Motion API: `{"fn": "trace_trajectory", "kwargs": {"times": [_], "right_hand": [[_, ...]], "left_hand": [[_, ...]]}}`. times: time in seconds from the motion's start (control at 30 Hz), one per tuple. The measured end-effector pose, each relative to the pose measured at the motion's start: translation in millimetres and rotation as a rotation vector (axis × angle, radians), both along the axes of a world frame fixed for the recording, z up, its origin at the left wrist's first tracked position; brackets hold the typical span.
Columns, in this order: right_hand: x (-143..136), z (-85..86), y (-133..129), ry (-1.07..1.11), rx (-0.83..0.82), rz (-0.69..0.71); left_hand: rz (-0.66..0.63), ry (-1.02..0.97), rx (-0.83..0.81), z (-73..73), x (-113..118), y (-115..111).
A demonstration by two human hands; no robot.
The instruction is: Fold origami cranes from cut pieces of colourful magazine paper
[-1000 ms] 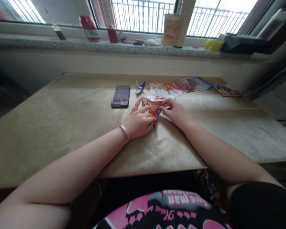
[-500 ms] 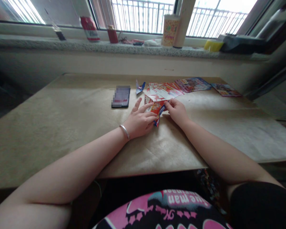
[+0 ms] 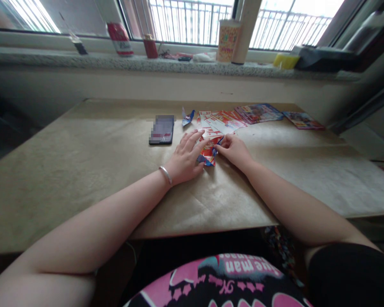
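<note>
A partly folded sheet of printed paper (image 3: pixel 208 149), red and white with blue edges, lies on the table between my hands. My left hand (image 3: pixel 188 155) rests over its left side, fingers stretched out and apart, hiding part of it. At its right edge my right hand (image 3: pixel 232 148) is closed, pinching a blue-edged flap between thumb and fingers. Just beyond, loose red and white printed sheets (image 3: pixel 222 121) overlap on the table. A small folded blue paper piece (image 3: pixel 188 116) stands to their left.
A phone (image 3: pixel 161 129) lies left of my hands on the table (image 3: pixel 92 170). Colourful leaflets (image 3: pixel 259 114) and another leaflet (image 3: pixel 303 120) sit at the back right. Along the windowsill stand a can (image 3: pixel 120 39), a red container (image 3: pixel 150 47), a patterned cup (image 3: pixel 228 41) and a yellow object (image 3: pixel 286 61).
My left hand has shifted slightly, its fingers now pointing farther away over the paper. The paper has turned and its flap has moved, with my right hand still pinching its right edge.
</note>
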State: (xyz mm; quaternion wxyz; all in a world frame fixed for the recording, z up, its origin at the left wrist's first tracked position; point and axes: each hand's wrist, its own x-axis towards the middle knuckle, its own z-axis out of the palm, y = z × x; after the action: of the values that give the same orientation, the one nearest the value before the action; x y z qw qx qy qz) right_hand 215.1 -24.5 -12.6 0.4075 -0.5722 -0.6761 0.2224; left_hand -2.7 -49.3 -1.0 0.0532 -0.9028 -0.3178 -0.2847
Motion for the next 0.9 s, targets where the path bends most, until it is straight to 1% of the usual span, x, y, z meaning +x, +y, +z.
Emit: {"fn": "trace_trajectory", "kwargs": {"times": [0.23,0.37,0.53,0.67,0.8,0.9], "right_hand": [[1,-5.0,2,-0.091,-0.096,0.072],[0,-4.7,0,-0.094,-0.101,0.083],[-2,0.7,-4,-0.059,-0.044,0.034],[-2,7.2,-9,-0.143,0.039,0.051],[-3,11.6,-14,-0.222,0.121,0.050],[-4,11.8,-16,-0.249,0.157,0.041]], "left_hand": [[-0.032,-0.001,0.002,-0.5,0,1],[-0.020,-0.015,0.002,-2.2,-1,3],[0.105,0.007,-0.028,-0.9,-1,1],[0.185,0.033,-0.065,3.3,-1,-2],[0.215,0.067,-0.072,5.4,1,-5],[0.220,0.078,-0.055,6.0,2,-6]]}}
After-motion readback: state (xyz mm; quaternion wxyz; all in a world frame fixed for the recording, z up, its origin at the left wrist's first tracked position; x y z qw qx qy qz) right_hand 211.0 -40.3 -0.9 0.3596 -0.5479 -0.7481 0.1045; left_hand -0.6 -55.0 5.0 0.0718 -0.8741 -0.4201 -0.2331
